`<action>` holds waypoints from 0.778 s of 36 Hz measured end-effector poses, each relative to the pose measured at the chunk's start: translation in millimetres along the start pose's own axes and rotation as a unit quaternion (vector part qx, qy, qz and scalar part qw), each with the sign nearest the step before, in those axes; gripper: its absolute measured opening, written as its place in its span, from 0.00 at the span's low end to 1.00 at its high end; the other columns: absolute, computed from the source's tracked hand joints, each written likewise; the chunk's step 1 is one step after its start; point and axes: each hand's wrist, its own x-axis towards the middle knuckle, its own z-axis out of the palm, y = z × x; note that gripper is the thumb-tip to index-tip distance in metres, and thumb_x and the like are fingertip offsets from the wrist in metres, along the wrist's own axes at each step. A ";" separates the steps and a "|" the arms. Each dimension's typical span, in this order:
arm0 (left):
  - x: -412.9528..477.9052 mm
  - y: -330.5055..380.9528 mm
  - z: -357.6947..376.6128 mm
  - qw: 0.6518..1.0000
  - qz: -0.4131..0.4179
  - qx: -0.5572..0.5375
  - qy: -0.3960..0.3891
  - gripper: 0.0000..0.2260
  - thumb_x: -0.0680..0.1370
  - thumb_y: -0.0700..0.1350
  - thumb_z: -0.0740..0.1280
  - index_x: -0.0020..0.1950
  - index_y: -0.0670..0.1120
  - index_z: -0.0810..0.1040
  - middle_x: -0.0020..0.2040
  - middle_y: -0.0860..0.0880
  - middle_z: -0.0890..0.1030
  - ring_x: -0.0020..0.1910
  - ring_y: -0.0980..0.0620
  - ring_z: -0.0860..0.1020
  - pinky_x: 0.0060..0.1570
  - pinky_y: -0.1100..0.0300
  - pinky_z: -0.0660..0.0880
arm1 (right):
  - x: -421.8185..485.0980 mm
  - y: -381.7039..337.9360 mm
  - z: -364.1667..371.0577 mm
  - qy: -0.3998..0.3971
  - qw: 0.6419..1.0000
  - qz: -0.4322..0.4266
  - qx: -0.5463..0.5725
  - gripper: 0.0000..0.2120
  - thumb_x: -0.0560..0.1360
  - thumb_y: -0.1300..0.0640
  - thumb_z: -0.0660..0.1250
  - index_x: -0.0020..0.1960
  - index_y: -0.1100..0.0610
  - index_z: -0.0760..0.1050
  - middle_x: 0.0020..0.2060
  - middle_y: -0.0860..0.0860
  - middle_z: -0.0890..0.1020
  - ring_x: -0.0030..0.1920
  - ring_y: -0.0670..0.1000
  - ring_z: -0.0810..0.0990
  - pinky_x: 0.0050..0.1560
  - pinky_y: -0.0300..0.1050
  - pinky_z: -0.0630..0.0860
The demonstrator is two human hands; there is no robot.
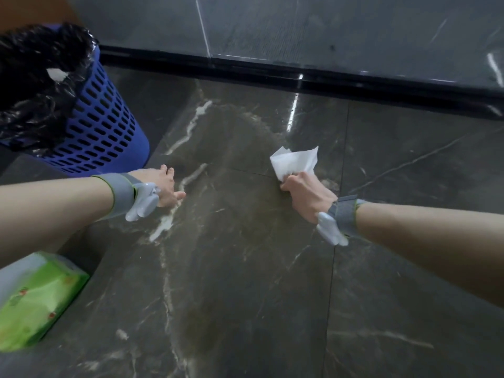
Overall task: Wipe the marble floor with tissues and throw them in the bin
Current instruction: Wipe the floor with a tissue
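Note:
My right hand [305,195] grips a crumpled white tissue [296,162] low over the dark marble floor [231,268], right of centre. My left hand [163,186] rests flat on the floor with relaxed fingers and holds nothing. A blue perforated bin [106,126] with a black liner bag [32,77] stands at the upper left, just beyond my left hand. A scrap of white shows inside the bag. A dull smeared patch of marble lies between and beyond my hands.
A green tissue pack [35,301] lies on the floor at the lower left, under my left forearm. A black skirting strip [272,70] and a grey wall run across the top. Both wrists wear grey bands with small devices.

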 end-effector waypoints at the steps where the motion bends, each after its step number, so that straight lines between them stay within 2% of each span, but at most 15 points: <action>1: -1.8 -0.4 -7.7 1.000 0.005 -0.002 -0.014 0.35 0.86 0.63 0.47 0.85 0.40 0.46 0.85 0.43 0.50 0.81 0.43 0.61 0.76 0.46 0.65 | -7.0 -3.9 -2.1 -0.014 1.000 0.005 0.020 0.12 0.80 0.67 0.62 0.57 0.64 0.83 0.52 0.61 0.83 0.54 0.63 0.82 0.56 0.53 0.79; 5: -7.5 -5.4 -32.5 0.995 0.056 -0.013 -0.076 0.32 0.87 0.61 0.43 0.83 0.42 0.60 0.82 0.45 0.63 0.81 0.45 0.62 0.79 0.48 0.58 | -24.3 -18.7 0.4 -0.064 0.996 0.006 0.056 0.16 0.77 0.68 0.63 0.62 0.61 0.82 0.57 0.61 0.82 0.58 0.64 0.81 0.59 0.51 0.78; 7: -25.9 -4.9 -39.4 0.992 0.108 0.001 -0.066 0.30 0.87 0.60 0.44 0.81 0.43 0.64 0.80 0.45 0.66 0.78 0.45 0.66 0.78 0.49 0.61 | -40.6 -32.6 -6.1 -0.090 0.994 -0.023 0.060 0.18 0.75 0.70 0.62 0.60 0.60 0.83 0.56 0.60 0.83 0.57 0.62 0.82 0.58 0.53 0.79; 9: -32.3 6.0 -39.6 0.986 0.155 -0.002 -0.069 0.29 0.87 0.60 0.48 0.78 0.42 0.67 0.76 0.44 0.72 0.73 0.44 0.72 0.74 0.48 0.67 | -43.6 -39.1 -6.7 -0.127 0.988 -0.044 0.082 0.20 0.74 0.72 0.62 0.56 0.58 0.86 0.52 0.56 0.87 0.54 0.57 0.84 0.57 0.50 0.81; 11: -36.8 20.5 -33.9 0.980 0.195 -0.004 -0.050 0.30 0.86 0.61 0.54 0.81 0.42 0.62 0.77 0.43 0.70 0.74 0.43 0.72 0.73 0.48 0.68 | -49.1 -45.3 -10.0 -0.182 0.975 -0.042 0.121 0.16 0.75 0.68 0.65 0.53 0.54 0.88 0.47 0.51 0.88 0.46 0.47 0.83 0.53 0.43 0.80; 14: -48.3 37.2 -36.0 0.965 0.257 -0.051 -0.028 0.42 0.81 0.63 0.66 0.85 0.47 0.49 0.84 0.47 0.59 0.81 0.47 0.60 0.79 0.51 0.60 | -53.5 -48.8 -21.3 -0.249 0.951 -0.028 0.182 0.14 0.73 0.63 0.67 0.48 0.48 0.88 0.39 0.46 0.86 0.40 0.42 0.79 0.45 0.41 0.77; 15: -50.8 44.0 -38.5 0.956 0.283 -0.072 -0.028 0.46 0.78 0.63 0.70 0.86 0.49 0.47 0.84 0.49 0.57 0.82 0.48 0.58 0.79 0.52 0.59 | -53.4 -47.5 -26.0 -0.257 0.943 -0.019 0.209 0.16 0.72 0.65 0.68 0.49 0.48 0.88 0.40 0.45 0.87 0.41 0.43 0.81 0.46 0.41 0.78; 17: -64.4 48.3 -39.0 0.939 0.320 -0.116 -0.039 0.52 0.72 0.63 0.76 0.85 0.54 0.47 0.84 0.52 0.56 0.82 0.51 0.58 0.80 0.53 0.58 | -57.8 -51.0 -35.7 -0.263 0.929 -0.013 0.260 0.16 0.71 0.67 0.69 0.52 0.52 0.88 0.46 0.48 0.88 0.50 0.47 0.86 0.56 0.45 0.82; 19: -76.2 53.6 -41.6 0.924 0.346 -0.155 -0.059 0.54 0.66 0.65 0.78 0.84 0.61 0.50 0.82 0.57 0.60 0.80 0.54 0.62 0.78 0.52 0.63 | -56.7 -49.4 -47.4 -0.274 0.906 -0.004 0.323 0.16 0.72 0.68 0.70 0.55 0.56 0.87 0.50 0.52 0.88 0.55 0.52 0.87 0.61 0.49 0.82; 21: -91.8 55.8 -42.0 0.905 0.373 -0.193 -0.076 0.46 0.64 0.65 0.79 0.78 0.66 0.62 0.75 0.61 0.70 0.74 0.56 0.70 0.73 0.52 0.70 | -55.9 -48.9 -61.0 -0.287 0.877 0.009 0.385 0.16 0.73 0.70 0.71 0.59 0.59 0.85 0.53 0.54 0.88 0.56 0.53 0.86 0.62 0.49 0.81; 22: -98.8 56.2 -42.8 0.895 0.387 -0.206 -0.083 0.40 0.64 0.63 0.80 0.74 0.65 0.68 0.70 0.60 0.76 0.69 0.57 0.74 0.69 0.51 0.73 | -55.7 -49.0 -68.6 -0.294 0.867 0.013 0.403 0.17 0.73 0.70 0.71 0.60 0.60 0.84 0.54 0.54 0.88 0.57 0.53 0.86 0.62 0.48 0.81; 24: -105.0 59.0 -42.8 0.879 0.401 -0.240 -0.097 0.27 0.67 0.59 0.80 0.64 0.57 0.79 0.58 0.54 0.83 0.58 0.53 0.81 0.62 0.48 0.79 | -52.9 -47.5 -81.8 -0.303 0.852 0.012 0.426 0.16 0.73 0.69 0.72 0.60 0.61 0.83 0.55 0.54 0.87 0.57 0.52 0.86 0.60 0.44 0.82; 26: -113.0 59.2 -40.4 0.868 0.391 -0.290 -0.098 0.18 0.70 0.55 0.79 0.56 0.50 0.83 0.51 0.44 0.84 0.48 0.50 0.82 0.52 0.48 0.80 | -53.7 -47.8 -92.7 -0.279 0.856 0.014 0.435 0.16 0.73 0.69 0.73 0.60 0.61 0.84 0.55 0.55 0.87 0.57 0.52 0.86 0.58 0.42 0.82; 28: -117.4 56.6 -38.1 0.853 0.380 -0.348 -0.088 0.12 0.76 0.51 0.75 0.55 0.45 0.84 0.50 0.39 0.85 0.45 0.49 0.81 0.47 0.50 0.77 | -54.4 -47.8 -100.0 -0.242 0.871 0.019 0.427 0.14 0.73 0.68 0.73 0.58 0.61 0.84 0.54 0.56 0.87 0.57 0.53 0.86 0.59 0.44 0.82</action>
